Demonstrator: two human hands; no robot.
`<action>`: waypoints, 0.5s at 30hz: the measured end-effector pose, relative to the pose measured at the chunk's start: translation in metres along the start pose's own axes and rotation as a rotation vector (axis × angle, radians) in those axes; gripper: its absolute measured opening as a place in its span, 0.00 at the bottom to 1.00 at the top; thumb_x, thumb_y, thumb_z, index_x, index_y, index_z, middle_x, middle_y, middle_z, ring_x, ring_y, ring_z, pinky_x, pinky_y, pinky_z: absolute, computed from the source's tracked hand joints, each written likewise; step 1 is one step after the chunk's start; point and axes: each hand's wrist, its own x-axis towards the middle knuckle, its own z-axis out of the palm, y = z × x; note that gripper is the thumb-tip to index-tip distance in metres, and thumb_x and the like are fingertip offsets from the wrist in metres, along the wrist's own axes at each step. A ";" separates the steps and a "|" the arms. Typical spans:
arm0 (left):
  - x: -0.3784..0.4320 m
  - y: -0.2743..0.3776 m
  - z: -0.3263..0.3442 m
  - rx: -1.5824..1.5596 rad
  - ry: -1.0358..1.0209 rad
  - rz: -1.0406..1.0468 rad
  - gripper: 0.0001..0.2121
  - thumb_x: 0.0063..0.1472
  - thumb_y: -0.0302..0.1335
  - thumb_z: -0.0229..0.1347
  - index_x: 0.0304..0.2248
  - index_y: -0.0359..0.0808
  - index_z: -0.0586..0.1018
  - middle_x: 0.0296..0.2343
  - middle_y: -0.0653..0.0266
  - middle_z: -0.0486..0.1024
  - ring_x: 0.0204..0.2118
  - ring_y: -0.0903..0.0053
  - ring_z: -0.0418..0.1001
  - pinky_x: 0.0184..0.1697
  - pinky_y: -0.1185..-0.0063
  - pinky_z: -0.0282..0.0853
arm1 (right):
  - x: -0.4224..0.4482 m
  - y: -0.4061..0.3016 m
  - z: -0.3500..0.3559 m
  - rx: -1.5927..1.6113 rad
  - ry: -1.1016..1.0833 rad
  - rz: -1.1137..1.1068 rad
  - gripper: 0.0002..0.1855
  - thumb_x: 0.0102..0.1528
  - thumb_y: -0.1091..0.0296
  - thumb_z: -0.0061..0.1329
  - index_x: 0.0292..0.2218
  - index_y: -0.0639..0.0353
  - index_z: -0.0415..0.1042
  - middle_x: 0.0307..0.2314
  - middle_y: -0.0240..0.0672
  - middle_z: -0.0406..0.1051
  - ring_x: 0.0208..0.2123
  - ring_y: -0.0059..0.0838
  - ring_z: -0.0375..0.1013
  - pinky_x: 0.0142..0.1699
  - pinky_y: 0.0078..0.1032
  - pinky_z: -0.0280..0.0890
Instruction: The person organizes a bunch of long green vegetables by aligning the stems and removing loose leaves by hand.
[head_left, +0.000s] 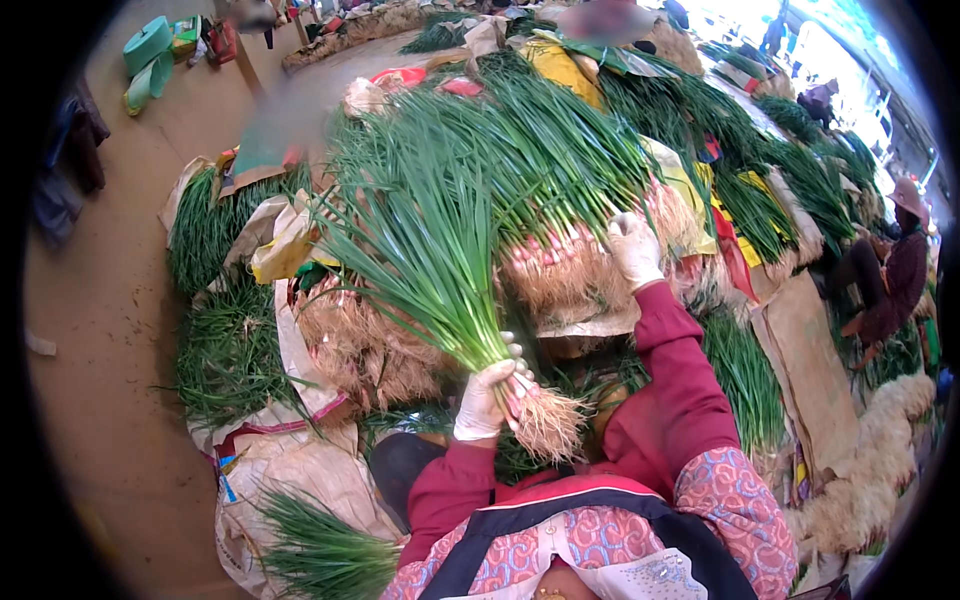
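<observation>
My left hand (491, 394), in a pale glove, is shut around the lower stalks of a bunch of green onion-like plants (476, 300). The leaves fan up and to the left, and the stringy roots hang out to the right of the fist. My right hand (634, 247), gloved as well, reaches to the right end of a row of the same plants (544, 251) with pinkish bulbs and tan roots. Its fingertips touch the stalks there; whether they grip one cannot be made out.
More rooted plants (367, 345) lie at the left beside a woven plastic sack (300, 480). A loose bunch (322, 544) rests lower left. At the right are a folded tan sack (814, 367) and a seated person (896, 270) in a hat. Teal rolled material (148, 46) stands upper left.
</observation>
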 end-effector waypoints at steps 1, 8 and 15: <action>0.000 -0.002 0.001 -0.003 0.005 -0.002 0.23 0.50 0.18 0.53 0.48 0.35 0.65 0.34 0.62 0.72 0.31 0.74 0.74 0.34 0.72 0.75 | 0.002 0.006 0.003 -0.062 -0.002 0.012 0.15 0.51 0.58 0.45 0.35 0.58 0.74 0.30 0.44 0.74 0.35 0.41 0.73 0.42 0.33 0.65; 0.001 -0.001 -0.003 0.012 0.000 0.008 0.22 0.50 0.19 0.54 0.47 0.37 0.67 0.35 0.64 0.73 0.31 0.74 0.73 0.34 0.69 0.73 | 0.016 0.011 0.014 -0.079 -0.120 0.028 0.17 0.53 0.55 0.44 0.33 0.58 0.76 0.28 0.45 0.74 0.33 0.41 0.74 0.41 0.33 0.65; 0.000 -0.003 0.014 0.017 -0.038 0.031 0.17 0.52 0.17 0.51 0.44 0.34 0.68 0.47 0.51 0.67 0.49 0.65 0.68 0.50 0.69 0.67 | -0.110 -0.062 -0.039 0.573 -0.435 0.100 0.12 0.56 0.62 0.45 0.35 0.60 0.74 0.18 0.33 0.72 0.18 0.17 0.67 0.24 0.19 0.63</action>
